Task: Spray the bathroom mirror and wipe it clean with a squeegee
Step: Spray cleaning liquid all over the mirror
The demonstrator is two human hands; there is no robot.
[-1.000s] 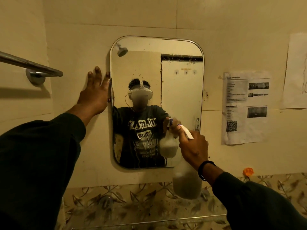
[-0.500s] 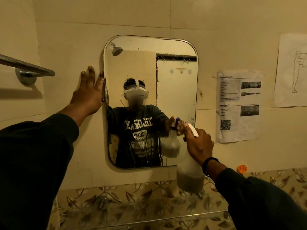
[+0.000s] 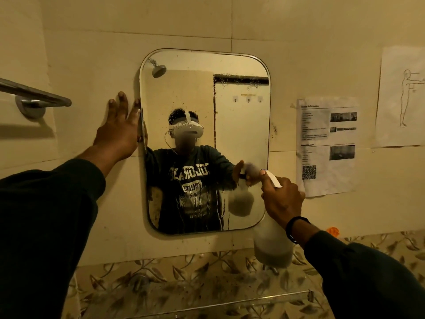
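Droplets streak rounded mirror (image 3: 241,125); right hand (image 3: 284,199) grips seemingly translucent bottle (image 3: 272,245).

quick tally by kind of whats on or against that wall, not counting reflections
mirror: 1
paper sheets taped up: 2, the printed sheet and the figure drawing
towel bar: 1
spray bottle: 1, held in the right hand
hands: 2, the left hand flat on the wall at the mirror's edge
small orange object: 1
total: 8
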